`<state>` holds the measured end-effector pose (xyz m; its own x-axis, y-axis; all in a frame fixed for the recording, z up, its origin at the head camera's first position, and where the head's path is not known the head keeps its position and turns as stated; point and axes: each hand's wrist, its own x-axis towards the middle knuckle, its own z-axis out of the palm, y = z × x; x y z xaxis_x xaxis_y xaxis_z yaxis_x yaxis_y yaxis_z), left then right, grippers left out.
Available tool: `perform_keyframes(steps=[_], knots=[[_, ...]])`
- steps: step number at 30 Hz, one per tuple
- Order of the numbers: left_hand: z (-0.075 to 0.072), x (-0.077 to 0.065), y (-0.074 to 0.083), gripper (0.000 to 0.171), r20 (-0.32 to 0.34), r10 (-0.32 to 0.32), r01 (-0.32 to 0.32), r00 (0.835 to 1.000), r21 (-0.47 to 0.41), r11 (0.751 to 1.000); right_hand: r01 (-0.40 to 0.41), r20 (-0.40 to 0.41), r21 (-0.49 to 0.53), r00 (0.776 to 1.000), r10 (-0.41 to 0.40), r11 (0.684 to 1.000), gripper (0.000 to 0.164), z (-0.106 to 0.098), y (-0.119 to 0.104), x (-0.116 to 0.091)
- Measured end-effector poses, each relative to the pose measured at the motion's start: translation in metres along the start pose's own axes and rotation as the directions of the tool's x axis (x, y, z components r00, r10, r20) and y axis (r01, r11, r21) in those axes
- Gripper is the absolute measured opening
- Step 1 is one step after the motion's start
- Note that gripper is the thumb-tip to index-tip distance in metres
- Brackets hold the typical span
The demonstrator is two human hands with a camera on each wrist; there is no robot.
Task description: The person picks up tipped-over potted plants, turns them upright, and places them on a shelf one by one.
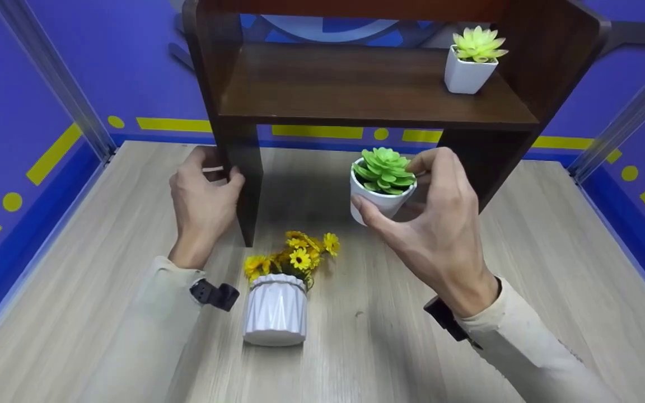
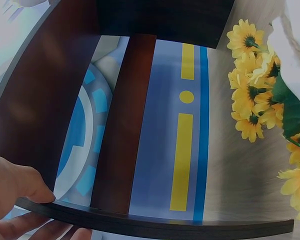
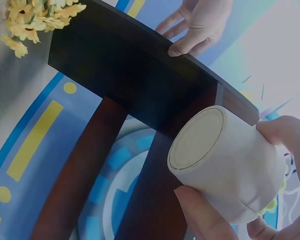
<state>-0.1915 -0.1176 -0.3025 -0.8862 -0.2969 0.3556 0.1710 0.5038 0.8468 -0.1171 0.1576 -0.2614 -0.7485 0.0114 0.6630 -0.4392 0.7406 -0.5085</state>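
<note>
My right hand (image 1: 440, 224) holds a round white pot with a green succulent (image 1: 384, 176) between thumb and fingers, in front of the shelf's lower opening. Seen by the right wrist camera, the white pot (image 3: 222, 162) shows its flat base. The left hand (image 1: 205, 196) grips the left side panel of a dark brown wooden shelf (image 1: 378, 84). In the left wrist view, its thumb (image 2: 35, 187) lies on one side of the panel (image 2: 190, 227) and the fingers on the other. Up on the shelf board, toward the right, stands a square white pot with a yellow-green succulent (image 1: 470, 70).
A ribbed white pot (image 1: 275, 313) with yellow flowers (image 1: 300, 257) sits on the wood-grain table (image 1: 367, 347) between the forearms. Blue walls (image 1: 37, 101) with yellow marks stand behind and at both sides, with metal posts (image 1: 65, 78) at the corners.
</note>
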Motion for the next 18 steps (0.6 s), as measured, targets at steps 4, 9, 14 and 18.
perform_keyframes(steps=[4,9,14,18], knots=[[-0.001,0.0,0.0,0.028,0.0,-0.008,0.008,1.0,0.016,1.0,0.004,0.0,0.014,1.0,-0.004,1.0,0.063,-0.001,-0.002,0.005],[-0.001,0.0,0.001,0.028,0.001,-0.021,0.021,1.0,0.017,1.0,0.002,-0.004,0.002,1.0,-0.002,1.0,0.064,-0.003,-0.005,0.012],[-0.001,0.0,0.001,0.027,-0.001,-0.018,0.018,1.0,0.007,1.0,0.002,-0.009,-0.015,1.0,-0.002,1.0,0.065,-0.007,-0.007,0.019],[-0.001,0.0,0.001,0.027,0.0,-0.012,0.012,1.0,0.001,1.0,0.001,-0.016,-0.027,1.0,-0.001,1.0,0.067,-0.01,-0.008,0.024]])
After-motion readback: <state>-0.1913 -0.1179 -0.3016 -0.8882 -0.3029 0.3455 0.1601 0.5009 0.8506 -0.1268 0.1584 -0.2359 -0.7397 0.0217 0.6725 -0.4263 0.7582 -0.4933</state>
